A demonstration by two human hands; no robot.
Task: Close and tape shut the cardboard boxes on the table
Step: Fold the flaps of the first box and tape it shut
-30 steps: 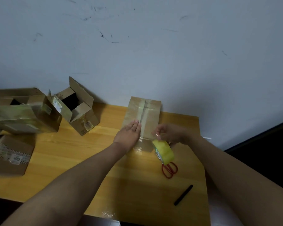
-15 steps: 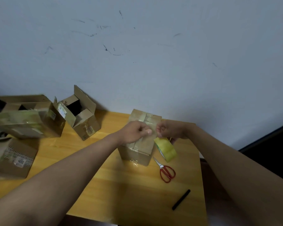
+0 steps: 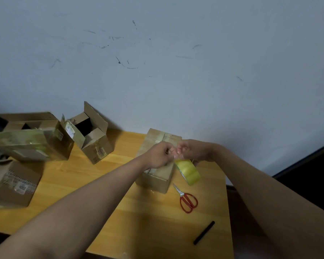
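From the head camera, both arms reach forward over a yellow wooden bench [image 3: 120, 208] set against a scuffed pale wall [image 3: 176, 62]. The left hand [image 3: 158, 156] and the right hand [image 3: 190, 149] meet, knuckles nearly touching, above a closed cardboard box [image 3: 157, 179] that stands toward the far right part of the bench, close to the wall. Both hands have their fingers curled tight, pinching what looks like a strip of clear tape between them; the strip itself is too faint to make out plainly. A roll of yellowish tape [image 3: 188, 171] hangs just below the right hand, beside the right edge of the box, tilted, off the bench surface. The box top already carries shiny tape along its middle seam.

Just right of the box, red-handled scissors [image 3: 187, 200] lie flat on the bench, blades pointing toward the box. Nearer the camera, a black marker [image 3: 204, 232] lies slantwise near the right edge.

At the far left, an open box [image 3: 94, 139] stands by the wall with its flaps up and its dark inside showing. Touching it on the left is a larger box [image 3: 36, 144] wrapped in greenish, glossy tape. In front of that, at the left edge, sits a labelled box [image 3: 13, 184] with a printed sticker facing the camera.
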